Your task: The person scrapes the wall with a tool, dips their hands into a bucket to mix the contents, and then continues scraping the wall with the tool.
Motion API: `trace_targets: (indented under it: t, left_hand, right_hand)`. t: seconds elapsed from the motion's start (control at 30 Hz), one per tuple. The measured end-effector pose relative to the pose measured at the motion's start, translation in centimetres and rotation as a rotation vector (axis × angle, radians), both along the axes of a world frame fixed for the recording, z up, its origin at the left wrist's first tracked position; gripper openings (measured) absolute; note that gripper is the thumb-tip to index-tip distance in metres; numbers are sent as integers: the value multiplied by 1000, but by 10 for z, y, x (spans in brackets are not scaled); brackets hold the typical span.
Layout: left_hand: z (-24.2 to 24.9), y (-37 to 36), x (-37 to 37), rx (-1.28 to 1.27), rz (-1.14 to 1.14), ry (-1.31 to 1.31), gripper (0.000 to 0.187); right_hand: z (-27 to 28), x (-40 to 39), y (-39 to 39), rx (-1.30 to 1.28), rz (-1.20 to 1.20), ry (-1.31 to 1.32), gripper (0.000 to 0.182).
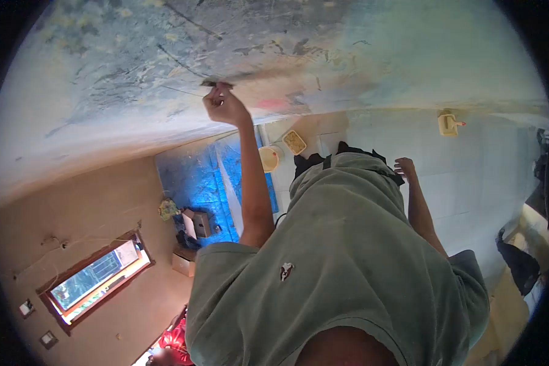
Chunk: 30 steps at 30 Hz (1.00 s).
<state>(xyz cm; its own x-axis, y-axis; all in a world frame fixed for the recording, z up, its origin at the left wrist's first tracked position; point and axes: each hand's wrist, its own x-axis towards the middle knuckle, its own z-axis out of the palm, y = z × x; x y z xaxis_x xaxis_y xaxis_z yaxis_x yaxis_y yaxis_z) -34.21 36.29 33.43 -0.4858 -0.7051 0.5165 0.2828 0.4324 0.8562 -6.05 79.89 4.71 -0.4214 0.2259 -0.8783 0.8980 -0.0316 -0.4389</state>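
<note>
My left hand [226, 108] is raised to the painted wall surface [274, 67], its fingers closed round a small, dark, flat-edged tool [216, 83]. The tool's edge lies against the wall, just above a line where greyish-blue paint meets a paler area. What exactly the tool is cannot be made out. My right hand [404, 167] hangs low beside my hip, with its fingers loosely bent and apart and nothing in them. A green-grey shirt covers my torso between the two arms.
On the floor near the wall are a round bucket [270, 158], a yellowish tray [294, 142] and a pale container [448, 124]. Blue sheeting [195, 177] and cardboard boxes [198, 223] lie at the left. A person in red [175, 343] is at the bottom left.
</note>
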Motion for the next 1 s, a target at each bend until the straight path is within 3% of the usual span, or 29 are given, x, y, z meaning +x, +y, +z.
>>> trace_targets:
  t: [0.03,0.1,0.17,0.23,0.33,0.5,0.57,0.6,0.63,0.67,0.73,0.77,0.83,1.0]
  left_hand:
    - [-8,6,-1,-40,49,-10,16]
    - [-21,8,11,-231,8,-314,15]
    - [-40,11,22,-208,-367,-391,11]
    - [-54,18,33,-113,-625,-400,9]
    - [-70,23,47,48,-748,-536,10]
    - [-71,9,65,264,-927,-722,18]
    - [-68,-4,73,278,-939,-555,17]
    - [-82,-13,74,262,-900,-463,17]
    - [-94,-25,74,247,-864,-369,18]
    - [-90,-43,80,305,-892,-535,19]
    - [-84,-69,88,431,-881,-760,18]
    - [-81,-80,92,425,-882,-780,17]
    - [-85,-100,99,456,-912,-812,18]
    - [-69,-127,109,578,-1022,-840,15]
  right_hand:
    - [5,-9,-1,0,10,-19,27]
    - [18,-34,-13,38,65,57,25]
    - [36,-65,-29,33,112,199,23]
    - [65,-102,-56,-24,156,328,24]
    - [147,-157,-116,-131,327,500,28]
    - [223,-218,-225,-346,564,638,30]
    - [225,-227,-262,-323,671,691,26]
    - [214,-228,-278,-386,606,720,22]
    - [212,-228,-292,-292,698,755,21]
    - [197,-224,-303,-345,704,813,21]
    - [199,-212,-325,-488,583,649,25]
    - [194,-207,-336,-477,575,559,28]
    - [188,-192,-350,-357,692,705,32]
    - [205,-179,-374,-381,663,643,31]
